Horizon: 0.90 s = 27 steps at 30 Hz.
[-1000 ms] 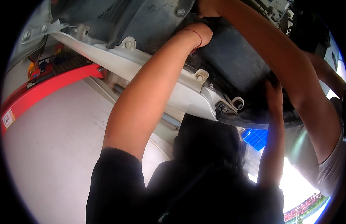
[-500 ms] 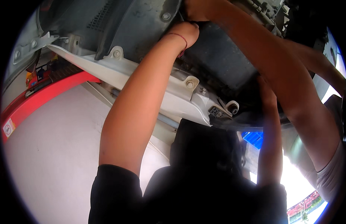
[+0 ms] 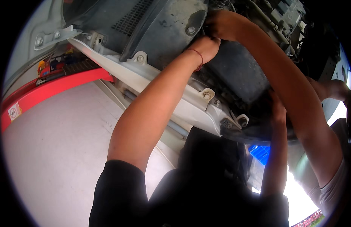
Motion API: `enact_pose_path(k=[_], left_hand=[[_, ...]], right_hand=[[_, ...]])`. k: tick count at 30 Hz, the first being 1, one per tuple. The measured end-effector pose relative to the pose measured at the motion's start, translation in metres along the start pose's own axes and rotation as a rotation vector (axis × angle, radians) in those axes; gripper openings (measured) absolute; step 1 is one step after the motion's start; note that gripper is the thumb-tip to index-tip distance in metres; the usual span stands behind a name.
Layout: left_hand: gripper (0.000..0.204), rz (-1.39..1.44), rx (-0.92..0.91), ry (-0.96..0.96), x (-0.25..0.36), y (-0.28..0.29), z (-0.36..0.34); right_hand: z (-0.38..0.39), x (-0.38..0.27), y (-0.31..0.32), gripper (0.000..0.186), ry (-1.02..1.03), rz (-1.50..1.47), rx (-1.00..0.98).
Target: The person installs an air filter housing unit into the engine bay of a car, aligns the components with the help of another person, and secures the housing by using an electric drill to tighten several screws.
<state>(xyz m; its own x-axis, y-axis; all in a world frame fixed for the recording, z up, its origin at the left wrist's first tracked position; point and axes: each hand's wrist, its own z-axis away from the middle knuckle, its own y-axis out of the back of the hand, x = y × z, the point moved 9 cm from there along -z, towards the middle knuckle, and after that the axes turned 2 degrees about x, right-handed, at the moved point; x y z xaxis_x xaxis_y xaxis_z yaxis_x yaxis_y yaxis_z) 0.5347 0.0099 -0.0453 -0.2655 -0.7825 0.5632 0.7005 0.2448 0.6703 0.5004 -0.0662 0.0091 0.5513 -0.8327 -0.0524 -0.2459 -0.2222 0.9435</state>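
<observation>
Overhead is a vehicle's underside. My left hand (image 3: 208, 48), red cord at its wrist, has curled fingers at the edge of a dark grey plastic shield (image 3: 164, 38); whatever they hold is hidden. A co-worker's hand (image 3: 224, 24) reaches in just above it. My right hand (image 3: 277, 104) is raised into shadow beside a dark flat panel (image 3: 239, 72), its fingertips hidden. Below the shield runs a pale metal rail (image 3: 133, 75) with a bolted tab (image 3: 206, 94).
A red lift arm (image 3: 39, 87) crosses the left. The co-worker's arm (image 3: 293, 98) arches over my right arm, and another hand (image 3: 336, 89) is at the right edge. A blue plastic object (image 3: 260, 153) shows low on the right, and mechanical parts (image 3: 277, 19) sit upper right.
The underside sits lower in the view than half a second ago. The co-worker's upper hand has shifted down with it, and their other hand has come into sight at the right edge.
</observation>
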Motion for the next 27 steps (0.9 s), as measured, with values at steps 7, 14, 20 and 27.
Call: enact_pose_path(k=[7, 14, 20, 27], left_hand=[[0.044, 0.007, 0.027, 0.045, -0.004, 0.006, 0.015], [0.054, 0.274, -0.015, 0.204, -0.037, -0.007, 0.011], [0.056, 0.455, -0.052, 0.224, -0.052, -0.016, 0.003], [0.058, 0.534, 0.019, 0.311, -0.037, -0.009, 0.013]], right_hand=[[-0.012, -0.018, -0.013, 0.018, 0.449, 0.057, 0.067], [0.025, 0.014, 0.034, 0.029, -0.082, -0.171, 0.167], [0.276, -0.005, -0.010, 0.043, -1.523, -0.797, 0.213], [0.268, -0.026, 0.015, 0.052, -1.408, -0.663, 0.079]])
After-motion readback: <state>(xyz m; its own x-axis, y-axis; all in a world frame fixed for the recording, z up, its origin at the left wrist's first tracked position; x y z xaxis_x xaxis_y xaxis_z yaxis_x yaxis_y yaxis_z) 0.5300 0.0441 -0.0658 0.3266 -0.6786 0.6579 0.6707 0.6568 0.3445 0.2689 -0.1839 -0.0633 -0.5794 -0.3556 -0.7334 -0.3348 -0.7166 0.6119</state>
